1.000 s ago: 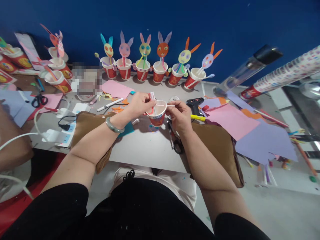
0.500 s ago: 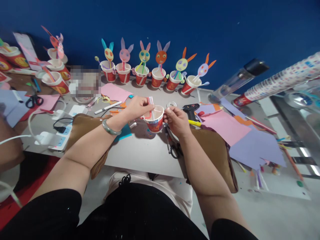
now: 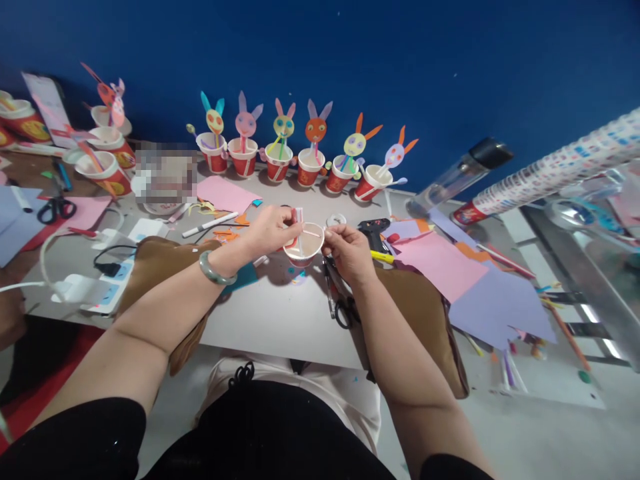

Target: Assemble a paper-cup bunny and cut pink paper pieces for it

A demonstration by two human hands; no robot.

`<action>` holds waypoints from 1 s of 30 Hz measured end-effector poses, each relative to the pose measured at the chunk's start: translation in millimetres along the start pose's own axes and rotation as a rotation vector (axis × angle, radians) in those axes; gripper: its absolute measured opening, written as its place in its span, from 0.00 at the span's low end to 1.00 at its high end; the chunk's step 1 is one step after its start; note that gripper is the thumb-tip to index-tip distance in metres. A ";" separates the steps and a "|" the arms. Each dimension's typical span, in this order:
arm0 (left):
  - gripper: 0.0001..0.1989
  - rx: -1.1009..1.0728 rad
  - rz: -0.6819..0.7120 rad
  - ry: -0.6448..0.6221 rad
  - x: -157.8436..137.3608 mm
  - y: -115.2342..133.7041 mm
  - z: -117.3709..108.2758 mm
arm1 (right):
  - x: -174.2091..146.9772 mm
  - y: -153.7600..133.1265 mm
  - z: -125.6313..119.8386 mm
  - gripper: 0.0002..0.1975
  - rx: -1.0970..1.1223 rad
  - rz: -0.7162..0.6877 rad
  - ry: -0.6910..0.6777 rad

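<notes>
Between my hands is a red and white paper cup (image 3: pixel 303 261), tilted so that its white inside faces me. My left hand (image 3: pixel 274 230) is closed at the cup's left rim, thumb and fingers pinching a pale, pink-striped drinking straw (image 3: pixel 299 214) that stands up from the cup. A thin pink strip (image 3: pixel 313 233) crosses inside towards the right wall. At that side my right hand (image 3: pixel 350 252) pinches closed against the rim; what its fingertips hold is hidden. Scissors (image 3: pixel 345 312) and a pen (image 3: pixel 330 293) lie just below the right hand.
Several cups with rabbit-faced spoons (image 3: pixel 315 129) line the blue wall. A black glue gun (image 3: pixel 374 233), a tape roll (image 3: pixel 336 219) and a yellow marker (image 3: pixel 382 257) lie right. Coloured paper (image 3: pixel 440 267), brown cushions (image 3: pixel 415 320) and a power strip (image 3: pixel 113 287) surround the work spot.
The cup has tipped, so more of its inside and less of its printed side shows. Both hands keep their pinch. The whole view has shifted slightly.
</notes>
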State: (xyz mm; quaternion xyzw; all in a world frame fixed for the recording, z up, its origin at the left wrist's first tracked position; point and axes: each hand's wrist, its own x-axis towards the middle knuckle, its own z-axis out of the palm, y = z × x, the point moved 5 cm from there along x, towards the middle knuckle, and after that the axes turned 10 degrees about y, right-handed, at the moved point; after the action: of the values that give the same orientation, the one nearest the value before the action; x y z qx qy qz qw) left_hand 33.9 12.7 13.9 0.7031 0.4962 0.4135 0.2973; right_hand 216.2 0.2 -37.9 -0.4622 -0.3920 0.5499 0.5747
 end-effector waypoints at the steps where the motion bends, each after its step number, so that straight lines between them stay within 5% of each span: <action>1: 0.12 -0.003 0.008 0.010 -0.1 -0.1 0.2 | -1.0 -1.3 0.4 0.19 -0.010 -0.009 0.008; 11: 0.14 0.020 -0.047 0.060 -0.5 -2.7 1.1 | -19.5 -23.3 4.0 0.13 -0.458 -0.385 0.086; 18: 0.12 -0.026 -0.038 0.062 -1.5 -3.5 0.8 | -27.0 -27.1 10.2 0.11 -0.581 -0.583 0.010; 30: 0.15 -0.007 0.042 0.114 -1.5 -2.4 3.8 | -31.5 -30.9 7.4 0.15 -0.714 -0.674 0.142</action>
State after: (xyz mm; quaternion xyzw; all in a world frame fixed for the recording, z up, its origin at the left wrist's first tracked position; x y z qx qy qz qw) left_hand 35.9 12.1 9.7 0.6876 0.4960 0.4608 0.2623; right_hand 214.7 -29.3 -4.3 -0.5141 -0.6433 0.1323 0.5517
